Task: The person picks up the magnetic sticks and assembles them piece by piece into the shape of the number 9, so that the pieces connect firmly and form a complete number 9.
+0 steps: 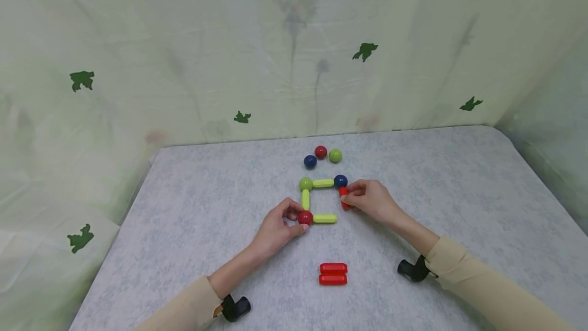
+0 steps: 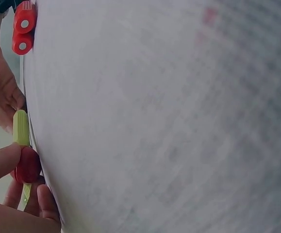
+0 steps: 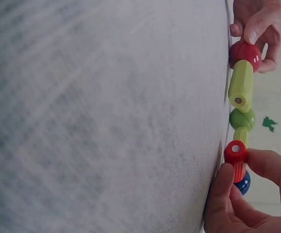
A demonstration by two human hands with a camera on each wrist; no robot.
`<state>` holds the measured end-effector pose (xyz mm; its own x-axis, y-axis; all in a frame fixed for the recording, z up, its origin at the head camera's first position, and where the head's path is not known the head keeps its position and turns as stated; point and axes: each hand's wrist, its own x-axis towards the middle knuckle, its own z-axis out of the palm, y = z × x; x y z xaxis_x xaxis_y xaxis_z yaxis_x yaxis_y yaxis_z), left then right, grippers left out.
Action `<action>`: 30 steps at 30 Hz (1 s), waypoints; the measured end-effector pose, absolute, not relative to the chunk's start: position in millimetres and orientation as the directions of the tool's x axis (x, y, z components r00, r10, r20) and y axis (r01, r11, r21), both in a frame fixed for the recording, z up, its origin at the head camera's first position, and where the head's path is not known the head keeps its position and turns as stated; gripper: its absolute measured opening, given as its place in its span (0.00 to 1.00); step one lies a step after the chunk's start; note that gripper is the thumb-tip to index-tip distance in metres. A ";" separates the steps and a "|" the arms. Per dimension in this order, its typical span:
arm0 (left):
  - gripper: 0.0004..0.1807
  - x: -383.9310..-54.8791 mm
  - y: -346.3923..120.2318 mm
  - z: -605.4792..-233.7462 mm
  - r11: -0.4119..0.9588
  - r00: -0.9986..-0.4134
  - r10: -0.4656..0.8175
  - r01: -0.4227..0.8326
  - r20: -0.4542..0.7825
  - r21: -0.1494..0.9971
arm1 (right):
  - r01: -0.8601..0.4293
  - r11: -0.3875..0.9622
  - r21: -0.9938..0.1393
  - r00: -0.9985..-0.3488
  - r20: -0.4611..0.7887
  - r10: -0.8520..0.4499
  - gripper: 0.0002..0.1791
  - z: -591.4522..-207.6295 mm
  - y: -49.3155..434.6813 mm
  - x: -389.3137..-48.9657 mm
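one pale tabletop (image 1: 197,183) lies under the right hand (image 1: 373,201), which pinches a red rod (image 1: 343,195) between thumb and fingers, and the left hand (image 1: 277,223), which likewise grips a red ball (image 1: 305,217). two more red rods (image 1: 333,279) lie between the wrists; a blue ball (image 1: 341,181) sits by the right fingertips.
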<state>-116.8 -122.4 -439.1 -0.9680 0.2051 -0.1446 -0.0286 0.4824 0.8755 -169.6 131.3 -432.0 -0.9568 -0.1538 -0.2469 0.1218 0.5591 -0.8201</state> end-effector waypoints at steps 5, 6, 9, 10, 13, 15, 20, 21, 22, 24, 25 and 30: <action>0.17 -115.3 -121.6 -438.8 0.503 -0.968 0.213 -0.009 -0.134 0.864 | 0.103 0.580 -0.808 -0.961 -0.232 -0.152 0.22 -432.3 130.2 -168.5; 0.17 -115.2 -121.5 -438.6 0.506 -0.968 0.215 -0.005 -0.131 0.862 | 0.099 0.584 -0.806 -0.961 -0.229 -0.153 0.21 -432.6 130.1 -168.6; 0.17 -114.9 -121.2 -438.2 0.513 -0.968 0.217 -0.001 -0.130 0.859 | 0.088 0.591 -0.802 -0.962 -0.223 -0.159 0.21 -433.6 129.9 -169.0; 0.17 -115.0 -121.2 -438.1 0.514 -0.967 0.219 0.003 -0.127 0.858 | 0.086 0.592 -0.801 -0.962 -0.221 -0.160 0.20 -433.9 130.0 -169.3; 0.17 -115.3 -121.2 -438.3 0.517 -0.967 0.222 0.007 -0.126 0.856 | 0.082 0.591 -0.802 -0.961 -0.221 -0.166 0.20 -434.4 130.6 -170.0; 0.17 -115.5 -121.1 -438.5 0.519 -0.966 0.223 0.007 -0.128 0.855 | 0.081 0.590 -0.803 -0.960 -0.222 -0.170 0.21 -434.7 131.5 -170.2; 0.17 -115.8 -120.4 -438.2 0.522 -0.964 0.229 0.006 -0.133 0.853 | 0.080 0.577 -0.813 -0.946 -0.244 -0.212 0.23 -433.0 137.2 -172.1; 0.17 -115.9 -120.3 -438.1 0.524 -0.964 0.230 0.007 -0.134 0.852 | 0.077 0.579 -0.811 -0.943 -0.247 -0.221 0.23 -432.0 138.6 -172.8; 0.17 -115.8 -120.1 -437.8 0.523 -0.964 0.231 0.007 -0.134 0.852 | 0.073 0.581 -0.811 -0.941 -0.249 -0.230 0.24 -430.1 140.1 -173.5; 0.17 -115.9 -120.0 -437.2 0.525 -0.964 0.230 0.005 -0.136 0.851 | 0.060 0.595 -0.802 -0.939 -0.248 -0.239 0.25 -426.4 142.8 -175.9; 0.17 -115.9 -119.9 -436.9 0.527 -0.963 0.229 0.003 -0.138 0.850 | 0.054 0.603 -0.796 -0.942 -0.242 -0.235 0.25 -425.0 143.5 -177.7; 0.17 -115.6 -120.1 -436.0 0.527 -0.963 0.228 -0.003 -0.145 0.850 | 0.013 0.585 -0.811 -0.963 -0.167 -0.210 0.25 -421.2 144.3 -192.2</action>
